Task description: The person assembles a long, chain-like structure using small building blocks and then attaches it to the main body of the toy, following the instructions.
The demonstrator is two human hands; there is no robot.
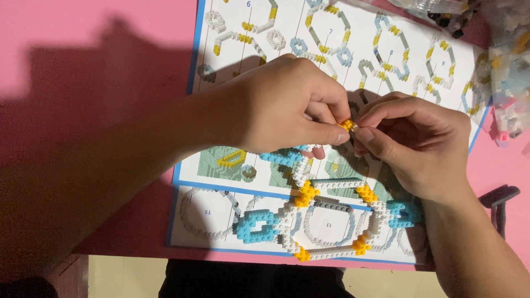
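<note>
My left hand (290, 105) and my right hand (417, 140) meet over a printed instruction sheet (353, 49). Between their fingertips they pinch a tiny piece of yellow and clear small bricks (348, 125). Below the hands a built model (326, 218) of white, yellow and light blue small bricks lies on the sheet, shaped as linked rings. A light blue part (284, 156) of it reaches up under my left hand.
The sheet lies on a pink table (83, 66). Bags and loose small bricks (510, 72) are piled at the right edge and top right. A dark grey tool (499, 201) lies at the right, beside my right wrist. The table's near edge runs along the bottom.
</note>
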